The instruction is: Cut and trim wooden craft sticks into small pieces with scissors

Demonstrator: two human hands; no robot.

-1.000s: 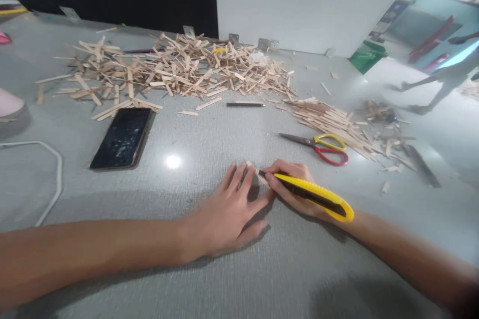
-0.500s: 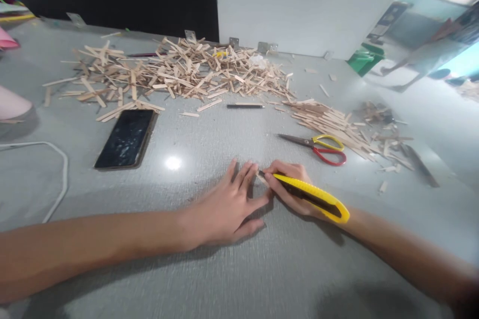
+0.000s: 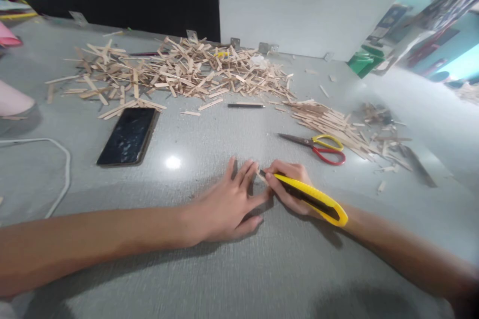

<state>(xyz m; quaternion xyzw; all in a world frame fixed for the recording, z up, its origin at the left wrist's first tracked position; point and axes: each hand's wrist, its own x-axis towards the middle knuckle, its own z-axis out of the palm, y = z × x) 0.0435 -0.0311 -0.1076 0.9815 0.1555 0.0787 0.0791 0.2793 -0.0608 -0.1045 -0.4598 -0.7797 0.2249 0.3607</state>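
My right hand is closed around a yellow utility knife, its handle slanting back over the wrist. The dark blade points left, down at a small piece of wooden stick on the table. My left hand rests on the tabletop with its fingers spread. Its fingertips lie at that wood piece, close beside the blade; the fingers partly hide the piece, so I cannot tell how firmly they press it. Scissors with one yellow and one red handle lie beyond my right hand.
A wide heap of wooden sticks lies along the back panel, with more sticks piled at right. A phone, a dark pen and a white cable lie on the table. A loose blade-like strip is far right.
The view has shifted very slightly. Both hands and the knife keep almost the same place at the wood piece. In the upper right background a blurred shape has changed.
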